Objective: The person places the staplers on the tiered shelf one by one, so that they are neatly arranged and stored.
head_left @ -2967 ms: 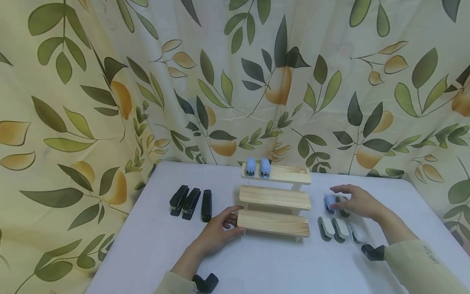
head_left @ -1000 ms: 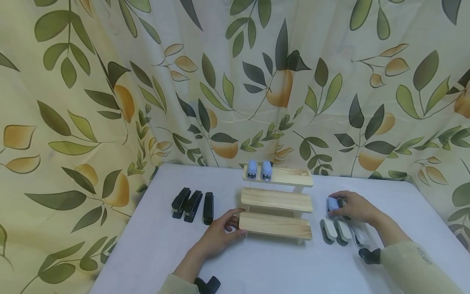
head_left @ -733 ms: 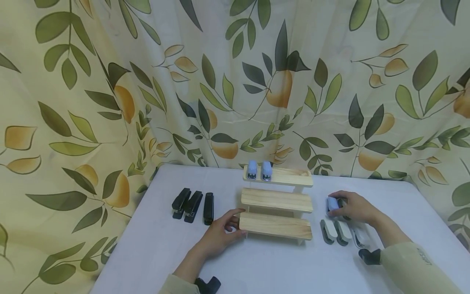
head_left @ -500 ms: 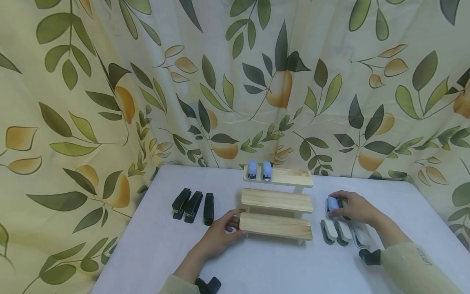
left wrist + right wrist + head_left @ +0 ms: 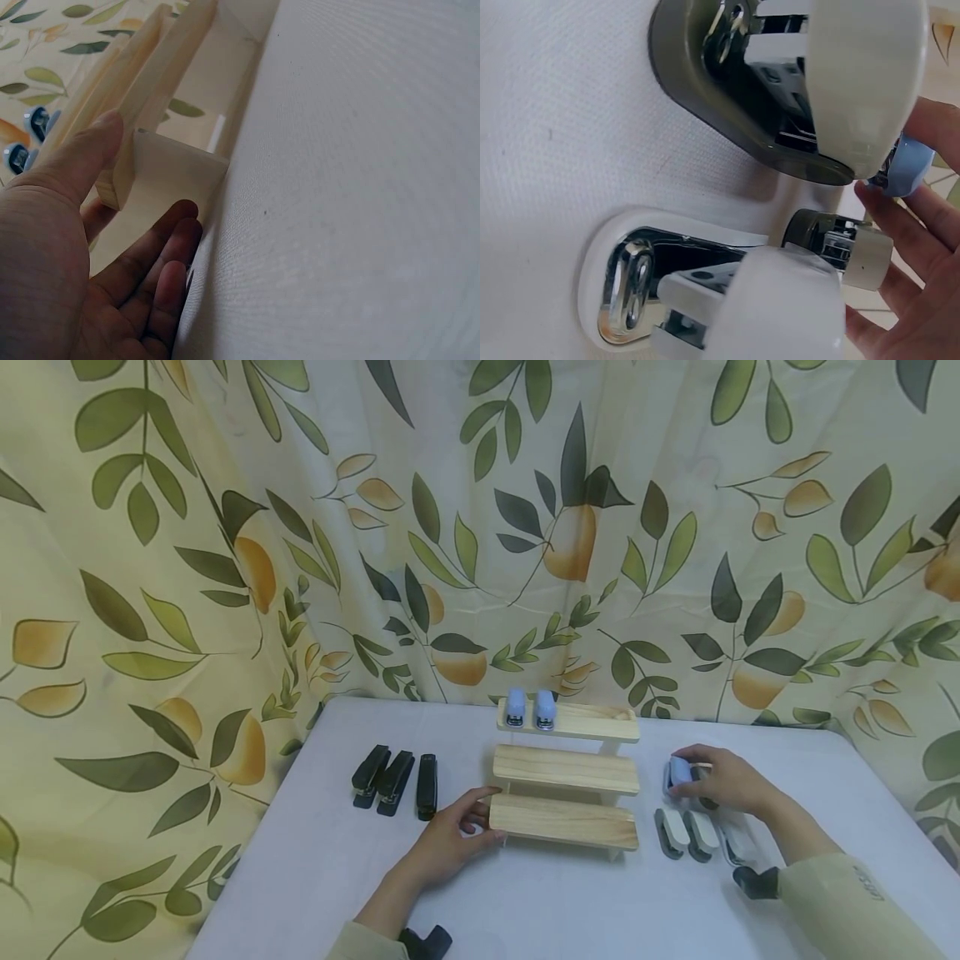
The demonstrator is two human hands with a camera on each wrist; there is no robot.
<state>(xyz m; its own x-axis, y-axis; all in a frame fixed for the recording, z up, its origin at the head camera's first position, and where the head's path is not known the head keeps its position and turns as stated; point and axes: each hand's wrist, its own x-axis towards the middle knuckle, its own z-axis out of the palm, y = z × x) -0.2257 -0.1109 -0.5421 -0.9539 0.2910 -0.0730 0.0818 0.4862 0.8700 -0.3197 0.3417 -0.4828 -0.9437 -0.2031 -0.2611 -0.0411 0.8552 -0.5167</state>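
My left hand (image 5: 450,835) pinches the left end of the lowest shelf of a three-tier wooden stand (image 5: 562,821). In the left wrist view, the thumb lies on the board and the other fingers are below its end. On the top shelf, two blue mini staplers (image 5: 515,706) stand side by side at the left. To the right of the stand, my right hand (image 5: 727,781) holds another blue stapler (image 5: 680,770) between thumb and fingers, low over the table. A greyish stapler (image 5: 866,259) sits beside it, partly hidden under that hand in the head view.
Two pale staplers (image 5: 673,831) and a white one (image 5: 737,843) lie nearer than the right hand. Several black staplers (image 5: 393,781) lie left of the stand on the white-covered table (image 5: 570,910). A leaf-patterned curtain (image 5: 480,527) hangs right behind the table.
Since three seconds ago, my right hand has come down and its fingers have taken hold of the blue stapler. My left hand stays at the stand's lowest shelf.
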